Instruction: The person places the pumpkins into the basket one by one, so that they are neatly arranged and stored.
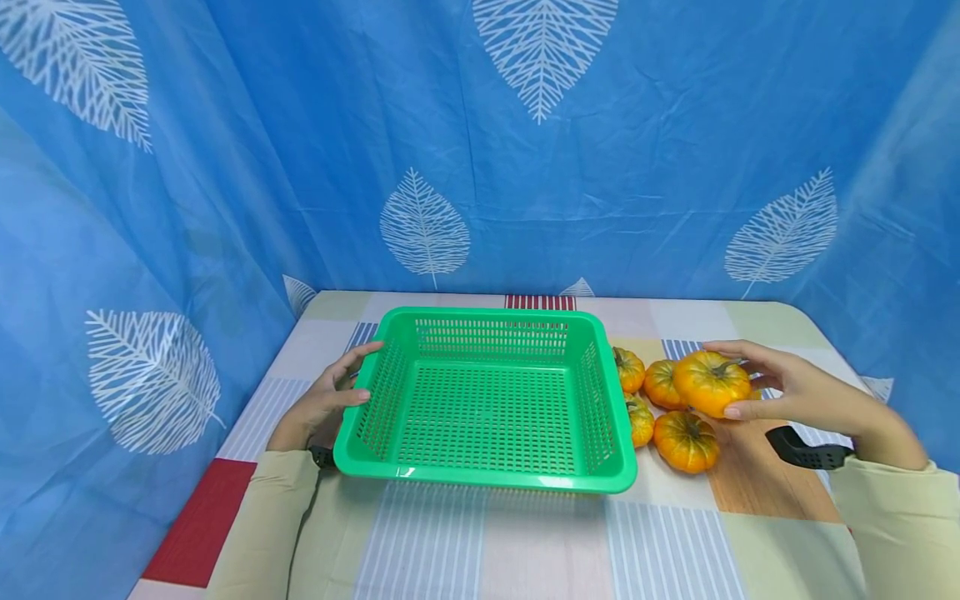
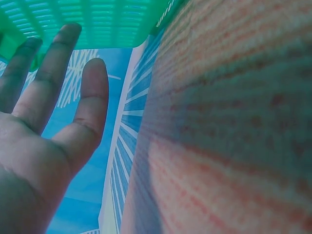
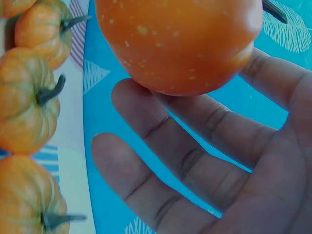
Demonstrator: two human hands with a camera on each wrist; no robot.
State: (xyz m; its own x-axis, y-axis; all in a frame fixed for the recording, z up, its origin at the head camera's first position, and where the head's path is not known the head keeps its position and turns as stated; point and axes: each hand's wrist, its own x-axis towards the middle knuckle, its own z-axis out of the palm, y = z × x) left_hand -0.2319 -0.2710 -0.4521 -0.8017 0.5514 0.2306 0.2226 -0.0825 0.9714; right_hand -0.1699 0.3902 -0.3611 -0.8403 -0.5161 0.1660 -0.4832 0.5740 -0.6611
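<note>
My right hand point(image 1: 795, 387) grips a small orange pumpkin point(image 1: 708, 382) between thumb and fingers, above the table. In the right wrist view the fingers curve under this pumpkin point(image 3: 180, 48), and its dark stem pokes out at one side. My left hand point(image 1: 330, 396) rests against the left rim of a green plastic basket point(image 1: 480, 482), its fingers rather straight. From the left wrist, the fingertips point(image 2: 68, 34) reach the perforated basket side point(image 2: 102, 24); the thumb is out of that view. Nothing lies inside the basket.
Several other pumpkins point(image 1: 686, 442) sit right of the basket, two partly hidden behind its right rim. A patchwork-patterned cloth point(image 1: 547, 542) covers the table. Blue curtains point(image 1: 637, 167) with white leaf prints stand at the back and sides.
</note>
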